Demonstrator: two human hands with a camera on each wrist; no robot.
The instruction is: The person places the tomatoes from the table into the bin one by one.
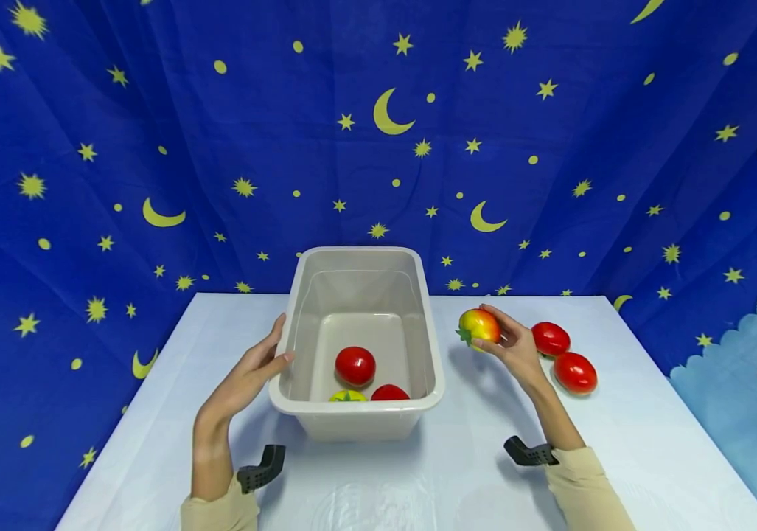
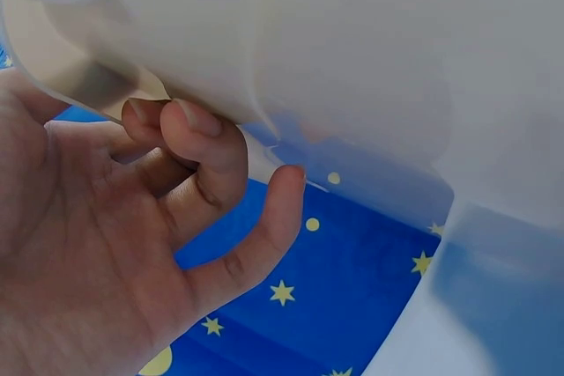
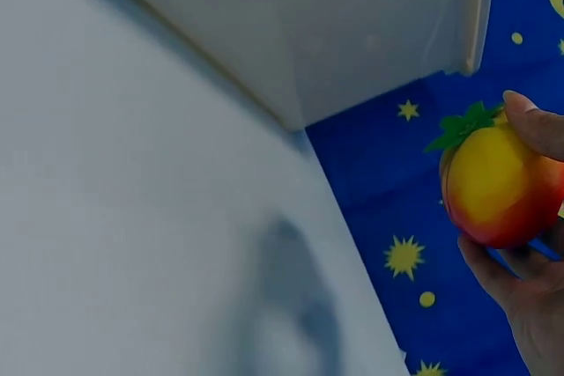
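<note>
A light grey plastic bin (image 1: 357, 407) stands on the table. My left hand (image 1: 252, 376) grips its left rim, thumb over the top; in the left wrist view the curled fingers (image 2: 207, 134) lie beneath the rim. Inside the bin are a red fruit (image 1: 354, 366), a second red one (image 1: 389, 393) partly hidden by the front wall, and a yellow fruit with a green leafy top (image 1: 348, 396). To the right of the bin, my right hand (image 1: 516, 349) holds a yellow-and-red fruit with green leaves (image 3: 498, 187) above the table, between thumb and fingers.
Two glossy red fruits (image 1: 575, 373) lie on the white table (image 1: 484, 472) to the right of my right hand. Behind the table hangs a blue cloth (image 1: 325, 162) with yellow moons and stars. A dark mount (image 1: 262, 468) sits at each wrist.
</note>
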